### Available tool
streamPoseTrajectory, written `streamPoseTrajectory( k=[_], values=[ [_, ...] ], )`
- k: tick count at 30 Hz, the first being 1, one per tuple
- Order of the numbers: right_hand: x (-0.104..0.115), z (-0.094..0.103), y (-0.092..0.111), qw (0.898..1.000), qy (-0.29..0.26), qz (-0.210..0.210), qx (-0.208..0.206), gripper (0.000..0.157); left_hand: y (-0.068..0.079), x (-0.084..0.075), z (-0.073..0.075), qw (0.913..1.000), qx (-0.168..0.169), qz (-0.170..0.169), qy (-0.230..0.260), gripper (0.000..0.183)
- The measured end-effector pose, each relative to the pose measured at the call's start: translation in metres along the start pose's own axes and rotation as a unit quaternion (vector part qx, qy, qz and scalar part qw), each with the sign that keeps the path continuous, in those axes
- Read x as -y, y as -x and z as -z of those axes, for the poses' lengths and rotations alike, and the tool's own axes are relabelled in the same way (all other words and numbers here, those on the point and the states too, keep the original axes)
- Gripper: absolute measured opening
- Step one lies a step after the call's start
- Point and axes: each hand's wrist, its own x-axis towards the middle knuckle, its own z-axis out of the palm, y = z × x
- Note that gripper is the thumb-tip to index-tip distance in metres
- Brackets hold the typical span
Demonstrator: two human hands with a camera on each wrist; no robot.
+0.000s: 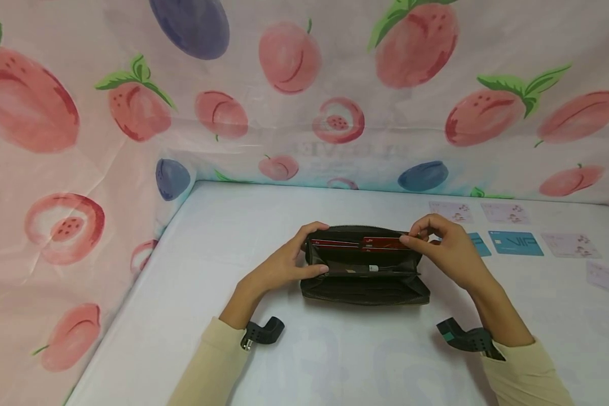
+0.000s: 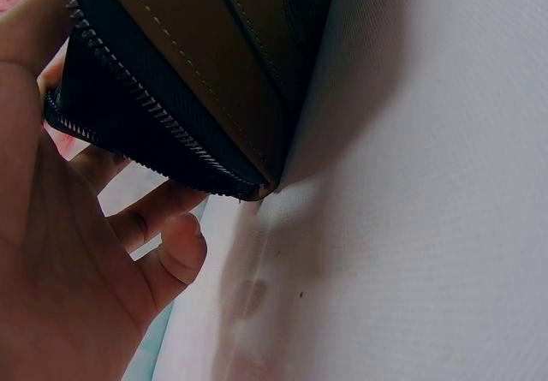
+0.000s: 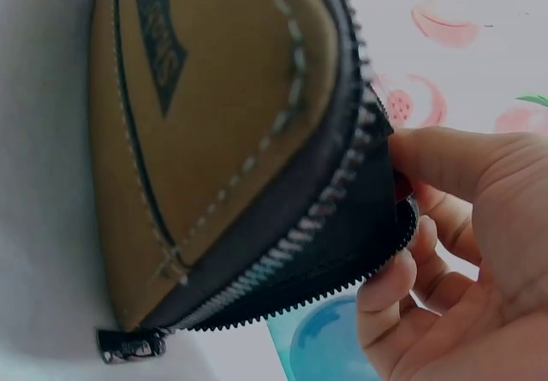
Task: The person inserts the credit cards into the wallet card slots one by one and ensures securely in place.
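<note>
A dark zip-around wallet (image 1: 365, 296) stands unzipped and spread wide on the white table, its inside facing me. Red cards (image 1: 380, 242) sit in slots along its back wall. A small white tag (image 1: 373, 268) shows at the middle divider. My left hand (image 1: 284, 262) grips the wallet's left end, thumb on the inside and fingers around the back. At the back right corner, my right hand (image 1: 451, 251) pinches the wallet's edge, thumb tip beside the red cards. The right wrist view shows the wallet's brown outer face (image 3: 231, 98) and a zipper pull (image 3: 131, 345).
Right of the wallet lie several pale pink cards (image 1: 570, 245) and a blue VIP card (image 1: 515, 243). Another blue card (image 1: 479, 244) is partly hidden behind my right hand. A fruit-print cloth (image 1: 284, 135) hangs along the table's back and left sides.
</note>
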Motion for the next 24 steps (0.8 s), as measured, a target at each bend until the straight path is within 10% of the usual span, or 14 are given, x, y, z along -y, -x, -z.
streamPoseTrajectory(
  k=[8,24],
  values=[
    [0.001,-0.007,-0.001,1.000,-0.016,-0.012,-0.007,0.029,-0.009,0.040,-0.006,0.9999,-0.010,-0.009,-0.010,0.074],
    [-0.002,-0.020,-0.005,0.994,-0.100,-0.039,0.004,0.035,-0.009,0.035,-0.007,1.0000,-0.005,0.003,0.006,0.074]
  ],
)
